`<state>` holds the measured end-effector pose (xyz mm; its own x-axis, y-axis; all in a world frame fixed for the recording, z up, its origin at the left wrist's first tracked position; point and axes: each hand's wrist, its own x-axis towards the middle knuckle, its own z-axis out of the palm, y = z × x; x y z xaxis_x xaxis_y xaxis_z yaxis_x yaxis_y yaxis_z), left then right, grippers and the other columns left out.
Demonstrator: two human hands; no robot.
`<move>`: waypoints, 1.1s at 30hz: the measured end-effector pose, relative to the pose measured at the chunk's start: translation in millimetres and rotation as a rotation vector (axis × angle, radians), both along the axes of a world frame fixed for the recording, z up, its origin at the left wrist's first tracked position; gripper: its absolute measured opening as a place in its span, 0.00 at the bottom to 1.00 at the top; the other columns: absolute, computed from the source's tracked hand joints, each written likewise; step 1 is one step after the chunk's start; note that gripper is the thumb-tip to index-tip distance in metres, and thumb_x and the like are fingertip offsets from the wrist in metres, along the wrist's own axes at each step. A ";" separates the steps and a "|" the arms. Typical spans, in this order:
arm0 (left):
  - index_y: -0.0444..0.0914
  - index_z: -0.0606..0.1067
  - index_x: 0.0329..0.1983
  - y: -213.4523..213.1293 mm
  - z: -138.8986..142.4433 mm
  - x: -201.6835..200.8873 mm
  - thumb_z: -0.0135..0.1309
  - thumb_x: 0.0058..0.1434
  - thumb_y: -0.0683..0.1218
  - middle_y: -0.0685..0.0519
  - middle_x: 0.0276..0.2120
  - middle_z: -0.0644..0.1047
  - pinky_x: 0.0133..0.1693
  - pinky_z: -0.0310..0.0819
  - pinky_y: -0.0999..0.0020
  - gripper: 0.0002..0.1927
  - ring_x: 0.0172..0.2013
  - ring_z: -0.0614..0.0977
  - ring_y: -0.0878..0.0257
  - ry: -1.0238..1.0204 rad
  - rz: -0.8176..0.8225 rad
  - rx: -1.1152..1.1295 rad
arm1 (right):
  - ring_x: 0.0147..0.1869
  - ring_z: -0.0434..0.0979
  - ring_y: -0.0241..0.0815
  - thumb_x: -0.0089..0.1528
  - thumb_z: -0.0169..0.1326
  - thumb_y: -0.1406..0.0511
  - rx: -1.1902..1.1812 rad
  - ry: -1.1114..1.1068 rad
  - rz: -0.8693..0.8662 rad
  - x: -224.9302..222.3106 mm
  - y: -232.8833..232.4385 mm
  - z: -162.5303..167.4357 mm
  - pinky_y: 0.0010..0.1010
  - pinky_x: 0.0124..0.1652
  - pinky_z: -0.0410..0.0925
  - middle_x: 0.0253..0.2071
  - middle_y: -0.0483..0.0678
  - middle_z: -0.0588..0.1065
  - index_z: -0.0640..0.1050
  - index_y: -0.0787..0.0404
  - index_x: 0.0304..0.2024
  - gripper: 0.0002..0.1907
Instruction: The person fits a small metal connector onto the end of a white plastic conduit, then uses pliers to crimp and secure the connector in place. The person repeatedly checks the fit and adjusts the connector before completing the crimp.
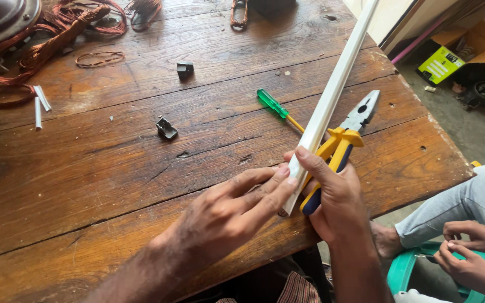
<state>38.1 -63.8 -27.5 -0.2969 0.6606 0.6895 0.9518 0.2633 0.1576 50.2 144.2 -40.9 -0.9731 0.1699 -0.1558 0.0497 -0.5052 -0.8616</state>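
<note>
White plastic strip [332, 95], the long flat kind, was what both hands were busy with, so that's where I kept my eyes. It ran diagonally from the top edge of the view down to the near edge of the tabletop [113, 185], lower end sitting between the two hands. My left hand [225, 216] had its fingers [270, 185] stretched out and pressed together against the strip's lower end, looked to me like steadying it flat. My right hand [338, 196] was wrapped around the yellow-and-blue pliers [343, 140] with the thumb hooked over the strip, so strip and pliers handles were pinched in one grip, pliers nose pointing away and lying just beside the strip. A green-handled screwdriver [276, 106] lay on the wood with its shaft disappearing under the strip, couldn't see the tip. Strip's top end was cut off by the frame, so no idea how long it was. Copper wire coils [57, 33] sat at the far left corner, partly out of view, and two small black clips [166, 128] lay well apart from my hands. Someone else's hands [470, 249] were low right, holding something too small to make out.
</note>
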 end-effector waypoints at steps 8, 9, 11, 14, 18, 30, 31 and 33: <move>0.32 0.72 0.65 -3.7 -4.1 -4.2 0.59 0.61 0.37 0.40 0.64 0.75 0.67 0.72 0.56 0.27 0.67 0.74 0.49 -0.059 -0.029 0.029 | 0.37 0.81 0.38 0.63 0.60 0.66 -0.013 -0.013 0.063 0.3 8.2 -1.3 0.28 0.36 0.76 0.38 0.52 0.77 0.74 0.71 0.49 0.16; 0.32 0.72 0.65 -2.5 -6.0 -5.1 0.59 0.61 0.37 0.41 0.65 0.74 0.68 0.72 0.56 0.27 0.68 0.74 0.48 -0.060 -0.030 0.048 | 0.37 0.81 0.37 0.63 0.59 0.66 -0.015 -0.007 0.063 -0.1 8.3 -1.7 0.27 0.35 0.76 0.39 0.51 0.77 0.74 0.70 0.49 0.17; 0.33 0.72 0.64 0.4 -9.2 -7.3 0.59 0.62 0.37 0.41 0.65 0.74 0.69 0.71 0.55 0.25 0.69 0.73 0.48 -0.078 -0.054 0.066 | 0.37 0.80 0.36 0.63 0.60 0.66 -0.012 0.008 0.071 -0.4 8.4 -2.3 0.27 0.35 0.75 0.39 0.50 0.77 0.73 0.70 0.50 0.16; 0.34 0.73 0.64 0.8 -9.5 -10.6 0.58 0.64 0.38 0.44 0.64 0.75 0.69 0.72 0.55 0.24 0.69 0.73 0.49 -0.078 -0.080 0.070 | 0.37 0.80 0.36 0.63 0.59 0.66 -0.020 0.007 0.073 -0.1 9.2 -2.8 0.27 0.35 0.75 0.39 0.50 0.77 0.73 0.70 0.49 0.16; 0.33 0.73 0.65 -2.9 -4.5 -14.4 0.57 0.70 0.44 0.42 0.63 0.75 0.68 0.70 0.52 0.21 0.66 0.74 0.50 0.031 -0.111 0.006 | 0.36 0.80 0.37 0.65 0.59 0.67 -0.052 0.019 0.135 0.7 11.8 -2.7 0.27 0.35 0.75 0.37 0.51 0.76 0.73 0.72 0.48 0.15; 0.31 0.75 0.61 -3.3 3.9 -12.1 0.61 0.69 0.45 0.43 0.57 0.79 0.66 0.74 0.53 0.21 0.62 0.79 0.51 0.241 -0.073 -0.075 | 0.37 0.79 0.37 0.60 0.60 0.68 -0.025 0.001 0.126 -0.7 8.2 2.3 0.28 0.34 0.75 0.37 0.50 0.75 0.71 0.67 0.52 0.20; 0.30 0.76 0.60 -3.6 5.2 -11.9 0.62 0.68 0.45 0.42 0.57 0.79 0.66 0.74 0.53 0.21 0.62 0.79 0.51 0.243 -0.073 -0.081 | 0.37 0.79 0.37 0.60 0.60 0.68 -0.019 -0.013 0.120 -0.9 7.6 2.4 0.28 0.33 0.75 0.37 0.49 0.75 0.71 0.67 0.52 0.20; 0.30 0.76 0.58 -3.9 8.4 -11.5 0.63 0.67 0.45 0.41 0.56 0.79 0.65 0.74 0.54 0.21 0.61 0.79 0.50 0.247 -0.071 -0.092 | 0.35 0.78 0.37 0.59 0.61 0.68 -0.005 -0.038 0.109 -1.4 6.9 2.6 0.28 0.32 0.74 0.37 0.48 0.75 0.72 0.67 0.51 0.20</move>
<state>26.6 -67.6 -19.1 -0.0775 0.7367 0.6717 0.9750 0.1968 -0.1033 48.8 151.1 -38.3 -0.9791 0.0625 -0.1936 0.1373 -0.4991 -0.8556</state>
